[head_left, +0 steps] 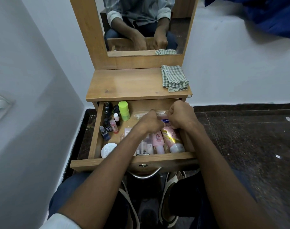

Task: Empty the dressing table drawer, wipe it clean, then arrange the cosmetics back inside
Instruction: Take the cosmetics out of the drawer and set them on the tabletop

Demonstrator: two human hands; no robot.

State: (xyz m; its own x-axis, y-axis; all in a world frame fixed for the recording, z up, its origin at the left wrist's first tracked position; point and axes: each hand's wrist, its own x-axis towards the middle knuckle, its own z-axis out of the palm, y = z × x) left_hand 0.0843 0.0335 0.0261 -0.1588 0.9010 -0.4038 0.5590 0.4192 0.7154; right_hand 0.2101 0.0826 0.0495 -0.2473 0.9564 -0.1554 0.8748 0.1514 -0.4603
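while both arms reach over the drawer front, the left hand (150, 121) and the right hand (180, 115) sit close together above the open drawer (98, 129) of the dressing table (129, 83), fingers curled under into loose fists. from behind, i cannot tell what the fingertips clamp on; a clear plastic pouch (141, 115) lies just beyond the left knuckles, and a blue-labelled vaseline tube (165, 121) shows in the gap between the two hands, touching or just under them.

the drawer is pulled out and still full. along its left side stands a cluster of small dark bottles (107, 118), with a small pink bottle (114, 126) among them. a lime green container (123, 110) stands upright near the back. a white round jar (107, 149) lies tilted in the front left corner. under the wrists, toward the front right, lie a pink tube (158, 139) and a larger pink and yellow tube (171, 139), both with white caps pointing at the drawer front, side by side. small pale items sit partly hidden beneath the left forearm.

on the tabletop, at the right rear, a folded green and white checked cloth (174, 78) rests, its corner just over the edge. the mirror (141, 25) above reflects the person's hands and sleeves.
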